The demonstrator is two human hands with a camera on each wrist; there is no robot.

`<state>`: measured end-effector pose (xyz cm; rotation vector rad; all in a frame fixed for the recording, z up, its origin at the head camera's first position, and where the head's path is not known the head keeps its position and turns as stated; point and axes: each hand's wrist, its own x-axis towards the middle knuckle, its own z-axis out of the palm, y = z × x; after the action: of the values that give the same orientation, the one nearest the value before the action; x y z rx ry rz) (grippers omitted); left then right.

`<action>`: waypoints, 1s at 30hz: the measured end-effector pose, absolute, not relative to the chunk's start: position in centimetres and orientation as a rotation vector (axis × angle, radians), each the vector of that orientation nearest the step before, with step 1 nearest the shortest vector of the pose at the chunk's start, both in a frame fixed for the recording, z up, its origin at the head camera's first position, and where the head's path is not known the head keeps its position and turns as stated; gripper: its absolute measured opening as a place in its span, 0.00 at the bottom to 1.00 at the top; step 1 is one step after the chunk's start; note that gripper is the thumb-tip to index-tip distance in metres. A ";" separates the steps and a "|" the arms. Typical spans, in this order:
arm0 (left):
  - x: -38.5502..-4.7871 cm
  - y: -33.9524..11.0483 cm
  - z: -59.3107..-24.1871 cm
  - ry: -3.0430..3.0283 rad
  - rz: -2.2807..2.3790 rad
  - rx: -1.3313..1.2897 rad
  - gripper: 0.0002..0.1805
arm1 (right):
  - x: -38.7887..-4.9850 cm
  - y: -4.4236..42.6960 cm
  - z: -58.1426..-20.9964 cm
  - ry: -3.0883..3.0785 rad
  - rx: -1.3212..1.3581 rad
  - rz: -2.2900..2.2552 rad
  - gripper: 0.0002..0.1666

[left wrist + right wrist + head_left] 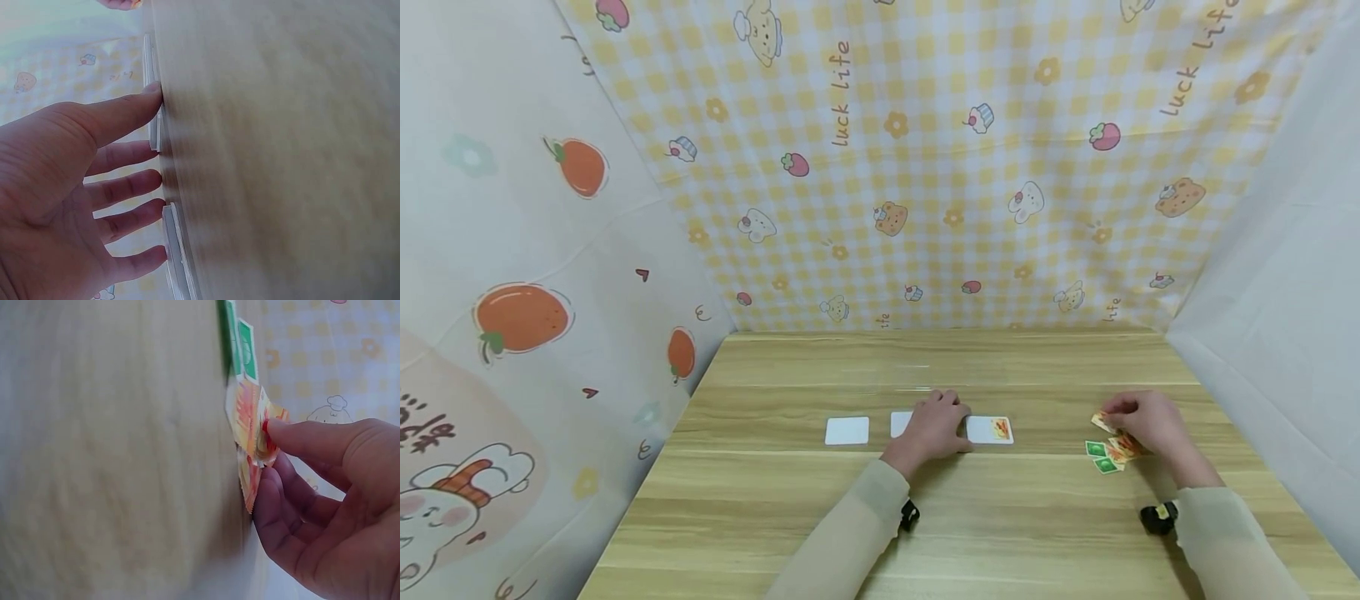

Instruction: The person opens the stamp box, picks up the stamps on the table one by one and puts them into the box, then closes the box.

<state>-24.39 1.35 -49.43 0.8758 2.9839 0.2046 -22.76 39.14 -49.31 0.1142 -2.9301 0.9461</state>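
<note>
Orange-and-yellow, a small flat piece (1102,422) is pinched by the right hand (1152,427) toward the right edge of the wooden tabletop (1015,533), its long axis seemingly slanted at the far left corner. Three white rectangular cards (847,431) are lined up parallel to the far edge; two are touched by the spread left hand (934,427). "Luck life" can be read on the yellow-checked cloth (865,100).

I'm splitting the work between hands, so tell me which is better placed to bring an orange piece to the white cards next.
Right, I'd judge: the right hand pinches an orange piece, while the left hand is spread at the white cards, pinching none.
</note>
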 end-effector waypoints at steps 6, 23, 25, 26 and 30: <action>-24.3 1.3 -49.4 2.986 0.218 0.881 0.30 | -22.7 39.2 -48.9 -2.919 0.028 1.119 0.12; -24.1 1.3 -49.2 2.991 0.206 0.875 0.30 | -22.2 35.7 -47.1 -2.719 0.083 1.506 0.21; -24.1 1.3 -49.2 2.990 0.205 0.872 0.30 | -22.1 35.0 -47.0 -2.692 0.094 1.566 0.22; -24.1 1.3 -49.2 2.989 0.205 0.870 0.30 | -22.0 34.6 -46.9 -2.684 0.098 1.577 0.22; -24.0 1.4 -49.1 2.986 0.203 0.864 0.30 | -22.0 33.1 -47.0 -2.671 0.102 1.570 0.19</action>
<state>-23.99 1.38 -49.06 0.8644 2.9862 0.2035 -22.00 33.15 -46.98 0.1024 -2.6705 1.5695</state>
